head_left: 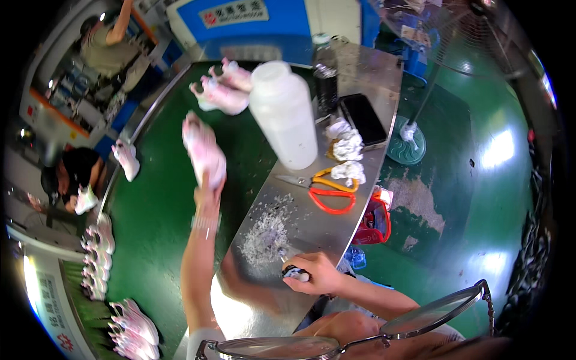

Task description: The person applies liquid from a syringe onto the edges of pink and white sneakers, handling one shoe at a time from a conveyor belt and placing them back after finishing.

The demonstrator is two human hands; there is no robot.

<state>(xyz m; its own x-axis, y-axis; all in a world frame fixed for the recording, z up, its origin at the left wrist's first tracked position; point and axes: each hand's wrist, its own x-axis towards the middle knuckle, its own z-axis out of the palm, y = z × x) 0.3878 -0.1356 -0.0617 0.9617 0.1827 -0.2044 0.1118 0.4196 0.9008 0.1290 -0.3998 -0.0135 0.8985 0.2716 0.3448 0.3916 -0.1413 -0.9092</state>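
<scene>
Left hand is stretched out over the green conveyor belt, fingers closed around a pink-and-white shoe, holding it up by its lower end; the shoe is blurred. Right hand rests on the steel table, close to the body, curled around a small dark tool with a thin metal tip pointing at the tabletop.

Just ahead of that tip: a scatter of pale trimmings on the steel. Further out on the table: orange-handled scissors, two crumpled white rags, a big white plastic bottle standing upright, a clear bottle behind it, a black phone lying flat near the far edge.

On the belt beyond the held shoe: two more pink-and-white shoes lying together. One more shoe sits at the belt's left edge. Rows of matching shoes are lined up along the left side, more at lower left.

Another person in a dark top works at the left of the belt; a second one stands at the far upper left. Red bag hangs off the table's right edge. Fan base stands on the green floor.
</scene>
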